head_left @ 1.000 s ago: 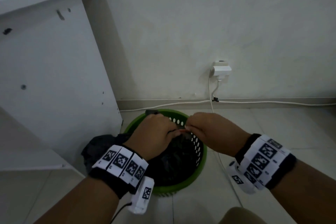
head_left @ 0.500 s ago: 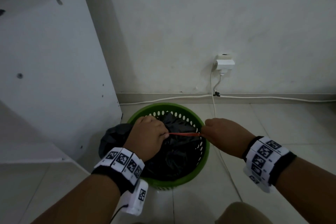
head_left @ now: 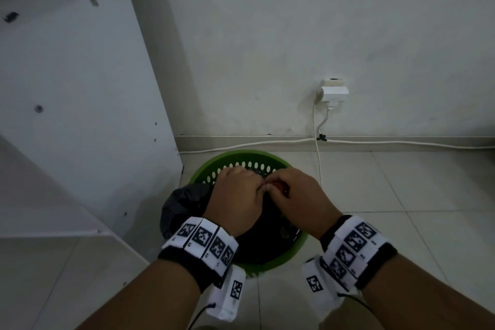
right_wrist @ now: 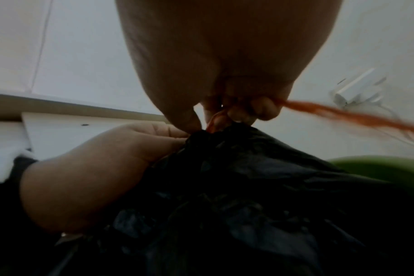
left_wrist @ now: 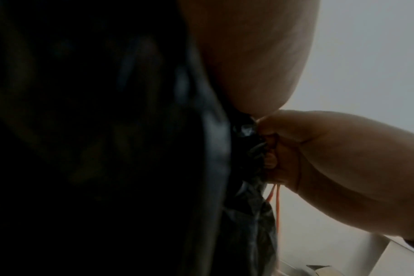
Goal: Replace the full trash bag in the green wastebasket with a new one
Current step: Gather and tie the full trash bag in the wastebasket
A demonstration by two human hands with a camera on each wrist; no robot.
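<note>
A green wastebasket (head_left: pixel 249 158) with a perforated wall stands on the tiled floor by the wall. A full black trash bag (head_left: pixel 182 206) fills it and bulges over its left rim. Both hands meet above the bag's gathered neck (right_wrist: pixel 201 138). My left hand (head_left: pixel 238 193) grips the bunched plastic at the neck. My right hand (head_left: pixel 294 195) pinches the orange drawstring (right_wrist: pixel 343 114), whose loose end trails off to the right in the right wrist view. In the left wrist view the drawstring (left_wrist: pixel 275 198) hangs below the right hand's fingers (left_wrist: pixel 271 160).
A white cabinet panel (head_left: pixel 80 104) stands close on the left of the basket. A white plug adapter (head_left: pixel 333 92) sits on the wall, with its cable (head_left: pixel 317 158) running down to the floor right of the basket and another along the skirting.
Half a second ago the hands were apart with the orange drawstring stretched taut between them. Now the right hand has come back left to meet the left hand over the bag's neck.
</note>
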